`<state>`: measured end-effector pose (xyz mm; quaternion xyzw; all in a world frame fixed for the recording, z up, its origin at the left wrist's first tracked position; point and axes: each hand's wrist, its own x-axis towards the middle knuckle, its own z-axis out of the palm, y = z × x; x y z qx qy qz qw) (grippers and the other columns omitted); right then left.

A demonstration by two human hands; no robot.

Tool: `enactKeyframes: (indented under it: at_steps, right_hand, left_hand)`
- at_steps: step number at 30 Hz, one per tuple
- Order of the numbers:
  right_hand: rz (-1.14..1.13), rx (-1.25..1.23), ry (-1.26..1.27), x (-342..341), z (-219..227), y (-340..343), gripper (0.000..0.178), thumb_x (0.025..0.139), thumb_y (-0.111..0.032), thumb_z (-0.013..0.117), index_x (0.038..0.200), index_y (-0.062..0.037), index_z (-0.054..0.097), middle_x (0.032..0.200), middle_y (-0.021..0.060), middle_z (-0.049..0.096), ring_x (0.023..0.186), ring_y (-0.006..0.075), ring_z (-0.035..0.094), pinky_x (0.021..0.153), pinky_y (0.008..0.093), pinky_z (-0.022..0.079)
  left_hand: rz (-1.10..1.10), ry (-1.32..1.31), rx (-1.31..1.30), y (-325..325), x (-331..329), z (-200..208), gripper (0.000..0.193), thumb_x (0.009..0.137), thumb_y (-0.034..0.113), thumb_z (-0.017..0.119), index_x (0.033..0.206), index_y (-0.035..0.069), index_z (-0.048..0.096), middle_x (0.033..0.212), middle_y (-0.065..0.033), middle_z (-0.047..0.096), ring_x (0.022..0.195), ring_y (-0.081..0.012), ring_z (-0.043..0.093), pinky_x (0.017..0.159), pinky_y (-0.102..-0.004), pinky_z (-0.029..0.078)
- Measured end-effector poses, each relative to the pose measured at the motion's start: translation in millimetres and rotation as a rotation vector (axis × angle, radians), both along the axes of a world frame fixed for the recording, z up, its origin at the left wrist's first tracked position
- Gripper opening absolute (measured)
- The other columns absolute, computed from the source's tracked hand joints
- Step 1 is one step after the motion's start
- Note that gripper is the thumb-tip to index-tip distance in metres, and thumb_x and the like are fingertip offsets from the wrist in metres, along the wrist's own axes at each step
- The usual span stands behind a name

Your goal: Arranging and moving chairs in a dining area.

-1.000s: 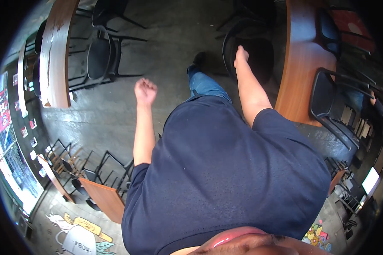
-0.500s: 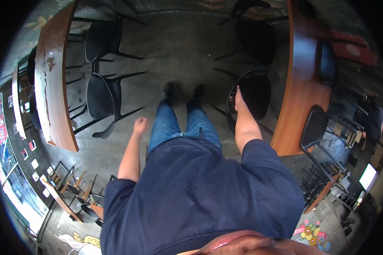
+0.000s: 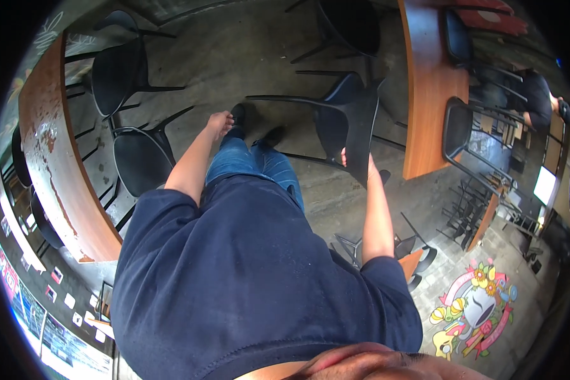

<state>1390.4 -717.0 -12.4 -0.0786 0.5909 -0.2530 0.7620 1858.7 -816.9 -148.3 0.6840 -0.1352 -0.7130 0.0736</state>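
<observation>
You are standing on the concrete floor (image 3: 190, 44) between two wooden benches, looking straight down over your dark blue shirt (image 3: 247, 278) and jeans (image 3: 253, 168). Your right hand (image 3: 354, 161) is reaching down to a black chair (image 3: 345, 120) that is tilting off the floor in front of you, its thin legs pointing away to your left and toward the top of the view. The chair's back edge is lying right against that hand and hiding most of it, with only a fingertip or two showing past the black plastic, so the grip looks closed on the chair's back, though you cannot tell exactly how the fingers are wrapping it. Your left hand (image 3: 219, 123) is hanging free out in front of your left leg, fingers loosely curled together and holding nothing, well apart from the tilted chair and nearer to another black chair (image 3: 139, 161) that is standing beside the curved wooden bench (image 3: 57, 171) on your left. The long wooden bench (image 3: 427, 95) on your right is sitting just beyond the chair you are gripping, with more black chairs (image 3: 459, 126) tucked along its far side.
</observation>
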Motion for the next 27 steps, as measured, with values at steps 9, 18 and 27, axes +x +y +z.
enactKeyframes:
  at_steps: [9,18,27]
  right_hand:
    - [-0.185,-0.278,0.038,85.2,143.5,167.2,0.034,0.086,-0.028,0.056,0.107,-0.0009,0.055,0.093,0.0131,0.060,0.082,0.0204,0.060,0.076,0.0322,0.048]
    - [-0.819,-0.390,0.040,46.9,124.8,334.8,0.077,0.083,-0.060,0.045,0.130,0.0015,0.040,0.127,0.0157,0.049,0.116,0.0319,0.048,0.100,0.0468,0.036]
    - [-0.939,0.268,1.368,35.0,54.4,422.5,0.068,0.079,-0.049,0.062,0.122,0.0032,0.048,0.128,0.0200,0.047,0.118,0.0308,0.045,0.099,0.0392,0.034]
  left_hand:
    - [0.958,0.422,0.212,2.3,-107.6,34.0,0.074,0.080,0.060,0.042,0.121,-0.002,0.046,0.115,-0.0176,0.056,0.109,-0.0328,0.052,0.094,-0.0511,0.039]
    - [0.716,0.964,0.231,53.3,-198.4,82.1,0.027,0.065,0.026,0.051,0.049,0.010,0.036,0.049,-0.0066,0.039,0.052,-0.0217,0.041,0.068,-0.0386,0.043]
    - [-0.251,1.243,0.249,123.3,-280.8,136.4,0.013,0.076,0.012,0.056,0.065,0.011,0.049,0.077,-0.0042,0.055,0.096,-0.0206,0.054,0.082,-0.0383,0.043]
